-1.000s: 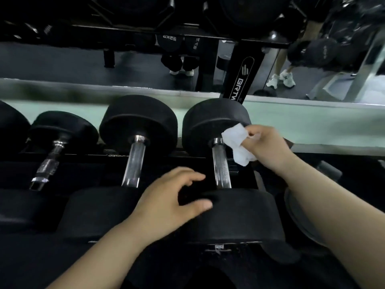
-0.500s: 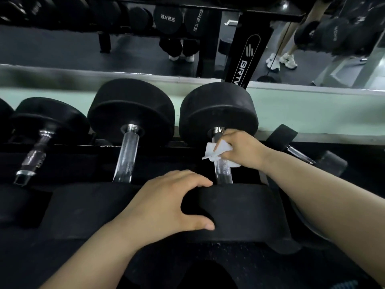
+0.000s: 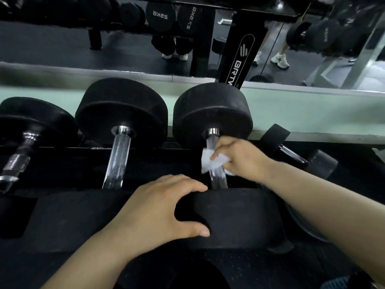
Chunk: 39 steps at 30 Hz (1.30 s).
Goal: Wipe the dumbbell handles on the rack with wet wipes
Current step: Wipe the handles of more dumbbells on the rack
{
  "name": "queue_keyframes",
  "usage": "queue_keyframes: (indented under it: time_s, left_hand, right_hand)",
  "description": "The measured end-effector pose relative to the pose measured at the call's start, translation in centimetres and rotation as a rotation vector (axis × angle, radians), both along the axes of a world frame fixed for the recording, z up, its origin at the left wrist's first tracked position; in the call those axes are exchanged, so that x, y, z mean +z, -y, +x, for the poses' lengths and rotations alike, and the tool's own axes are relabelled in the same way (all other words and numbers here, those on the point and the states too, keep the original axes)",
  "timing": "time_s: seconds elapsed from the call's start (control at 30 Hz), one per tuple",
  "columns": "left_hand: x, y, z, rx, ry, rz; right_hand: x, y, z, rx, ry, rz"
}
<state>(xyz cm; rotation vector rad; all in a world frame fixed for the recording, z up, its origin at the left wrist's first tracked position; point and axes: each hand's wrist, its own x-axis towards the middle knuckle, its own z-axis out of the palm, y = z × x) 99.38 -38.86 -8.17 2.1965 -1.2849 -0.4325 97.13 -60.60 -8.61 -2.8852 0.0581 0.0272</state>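
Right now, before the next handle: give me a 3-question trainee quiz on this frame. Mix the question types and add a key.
1. True or false: the left hand grips the near head of the dumbbell being wiped.
2. Multiple choice: the right hand holds the wet wipe against which handle?
A. the taped handle at far left
B. the second handle from the left
C. the third handle from the left
3. Short answer: what colour is the wet wipe?

Key: 1 true; 2 C; 3 white.
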Motion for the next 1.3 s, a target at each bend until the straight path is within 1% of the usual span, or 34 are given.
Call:
queue_keyframes:
  time_s: [0.03, 0.1, 0.17, 0.23, 0.3, 0.33, 0.4, 0.47, 0.5, 0.53, 0.57, 0.67, 0.73, 0.8, 0.9, 0.97, 1.07, 1.17, 1.27, 1.3]
  left_hand:
    - [-0.1, 0.0, 0.0, 0.0, 0.001, 0.002]
    - [-0.1, 0.0, 0.0, 0.004, 0.012, -0.011]
    - [-0.1, 0.0, 0.0, 0.006, 0.015, -0.01]
    - [0.1, 0.0, -0.1, 0.006, -0.007, 0.004]
    - [0.2, 0.1, -0.1, 0.003, -0.028, 0.021]
    - [0.3, 0.1, -0.1, 0.002, -0.029, 0.027]
    - [0.2, 0.1, -0.2, 0.001, -0.024, 0.037]
    - [0.2, 0.0, -0.1, 0.005, -0.014, 0.033]
    - [0.1, 0.0, -0.1, 0.006, -0.007, 0.034]
    - [0.1, 0.0, -0.1, 0.006, -0.002, 0.037]
    - [0.1, 0.0, -0.1, 0.005, -0.001, 0.042]
    - [0.3, 0.0, -0.1, -0.008, -0.014, 0.062]
    - [0.3, 0.0, -0.2, -0.004, -0.033, 0.062]
    - [0.3, 0.0, -0.2, 0.002, -0.036, 0.04]
    - [0.1, 0.0, -0.1, 0.009, -0.019, 0.021]
    - [0.1, 0.0, -0.1, 0.009, -0.026, 0.03]
    - [0.2, 0.0, -0.2, 0.006, -0.027, 0.04]
    - [0.2, 0.0, -0.1, 0.005, -0.025, 0.031]
    - [0.2, 0.0, -0.1, 0.002, -0.019, 0.036]
    - [0.2, 0.1, -0.1, 0.003, -0.018, 0.038]
  right_hand:
    - [0.1, -0.2, -0.9, 0.049, -0.051, 0.033]
    - [0.4, -0.4, -1.3, 0.073, -0.118, 0.071]
    - [0.5, -0.1, 0.0, 0.04, -0.128, 0.012]
    - [0.4, 0.3, 1.5, -0.036, -0.053, -0.061]
    - [0.3, 0.6, 2.2, -0.126, 0.068, -0.034]
    - [0.2, 0.7, 2.0, -0.14, 0.091, -0.009]
    - [0.1, 0.5, 0.9, -0.064, 0.031, 0.018]
    - [0.1, 0.1, -0.3, 0.044, -0.102, 0.071]
    - [0.1, 0.1, -0.7, 0.064, -0.156, 0.114]
    - [0.1, 0.4, -0.9, 0.042, -0.167, 0.186]
    - [0.0, 0.9, -1.0, -0.025, -0.134, 0.286]
    - [-0.6, 2.6, -1.1, -0.369, 0.112, 0.623]
    - [-1.3, 3.4, -0.6, -0.521, 0.189, 0.796]
    - [-1.9, 3.4, 0.4, -0.56, 0.202, 0.927]
    - [-2.5, 2.5, 1.5, -0.53, 0.161, 1.117]
    - [-3.0, 2.3, 1.6, -0.515, 0.123, 1.129]
    - [-2.9, 2.2, 1.6, -0.525, 0.105, 1.031]
    - [-2.5, 2.2, 0.6, -0.457, 0.035, 1.006]
    - [-2.4, 2.1, -1.3, -0.356, -0.126, 0.807]
    - [-2.2, 2.1, -1.5, -0.344, -0.141, 0.778]
